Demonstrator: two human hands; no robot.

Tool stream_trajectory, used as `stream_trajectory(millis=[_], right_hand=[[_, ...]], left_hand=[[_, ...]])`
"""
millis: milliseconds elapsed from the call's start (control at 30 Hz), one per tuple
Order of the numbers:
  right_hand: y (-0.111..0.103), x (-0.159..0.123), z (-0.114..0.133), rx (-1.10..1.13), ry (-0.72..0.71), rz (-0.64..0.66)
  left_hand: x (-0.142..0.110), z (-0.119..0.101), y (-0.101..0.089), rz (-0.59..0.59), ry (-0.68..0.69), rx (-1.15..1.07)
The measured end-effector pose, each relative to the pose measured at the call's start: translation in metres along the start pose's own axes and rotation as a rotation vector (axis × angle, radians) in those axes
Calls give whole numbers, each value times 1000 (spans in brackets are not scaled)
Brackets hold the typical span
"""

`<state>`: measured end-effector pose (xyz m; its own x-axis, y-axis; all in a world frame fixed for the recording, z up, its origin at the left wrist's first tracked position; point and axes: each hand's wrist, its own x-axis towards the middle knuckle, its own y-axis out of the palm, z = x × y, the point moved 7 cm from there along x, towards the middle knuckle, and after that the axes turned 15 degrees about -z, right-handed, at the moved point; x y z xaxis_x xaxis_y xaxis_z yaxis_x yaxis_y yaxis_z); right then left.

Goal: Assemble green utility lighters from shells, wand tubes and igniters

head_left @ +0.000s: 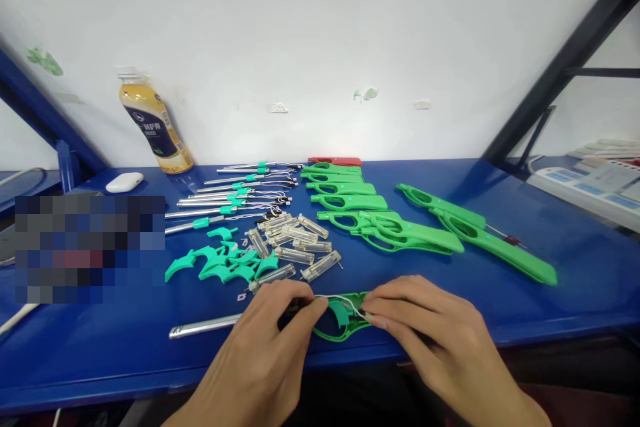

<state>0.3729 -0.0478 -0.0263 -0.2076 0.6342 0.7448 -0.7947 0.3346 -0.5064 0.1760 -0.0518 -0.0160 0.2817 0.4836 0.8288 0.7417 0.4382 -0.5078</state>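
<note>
At the table's front edge lies an open green lighter shell (353,329) with a teal trigger (341,313) inside. My left hand (270,327) is closed at the shell's left end, thumb and forefinger pinched together; what lies under those fingers is partly hidden. A silver lighter tube (205,327) sticks out to the left from behind this hand. My right hand (435,323) is closed at the shell's right end, its thumb and fingertips pinching a white wire (350,302). That wire curves across above the trigger between both hands.
Behind my hands lie loose teal triggers (215,263), clear fuel tanks (295,255) and a row of wired metal tubes (220,201). Green shells (410,237) spread rightward, with a red shell (335,161) behind. A bottle (153,123) and white case (125,182) stand back left.
</note>
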Motion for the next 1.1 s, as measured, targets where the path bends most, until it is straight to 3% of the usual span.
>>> stream_trajectory(millis=[467, 1100], right_hand=[[1, -1, 1, 2, -22, 16], [2, -1, 5, 2, -25, 67]], left_hand=[[0, -8, -3, -15, 74, 23], [-2, -7, 0, 11, 51, 15]])
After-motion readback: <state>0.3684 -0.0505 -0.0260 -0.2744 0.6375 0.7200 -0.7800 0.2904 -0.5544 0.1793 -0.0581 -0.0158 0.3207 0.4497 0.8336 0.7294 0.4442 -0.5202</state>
